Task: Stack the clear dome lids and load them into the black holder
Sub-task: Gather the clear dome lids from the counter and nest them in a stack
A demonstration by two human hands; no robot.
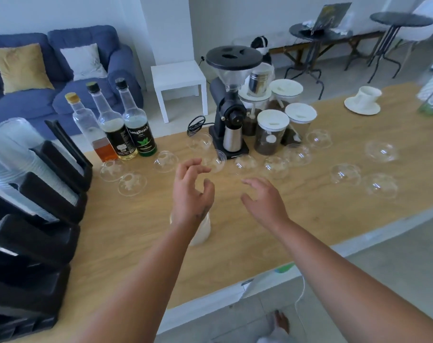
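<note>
Spanning the view, the long pale wooden bench (235, 243) carried everything, and its near edge was the first hazard: a light lid nudged that way could have skated off onto the floor. The tall black multi-slot holder (44, 214) stood at the bench's left end, its upper slots already showing clear plastic stacks. A crooked new stack would likely have jammed at a slot mouth or fanned apart there. The black coffee grinder (231, 112) with its trailing cord, the three clear syrup bottles (122, 125) and the white-lidded glass jars (272, 129) crowded the far side. Several lids lay just beside them, so a hasty reach risked knocking a bottle over. A milky white cup (201, 231) sat partly hidden under the left wrist and could have been clipped by the forearm. The left hand (190, 191) and right hand (265, 201) hovered above the bench's middle, each grip empty, fingers loosely spread and part curled. The clear plastic dome lids (380, 185) lay scattered singly from beside the bottles to well right, none stacked. The nearest dome lid (216, 161) lay just beyond the left fingertips. Thin and slippery, they would probably have squirted from a hard pinch or nested askew.
</note>
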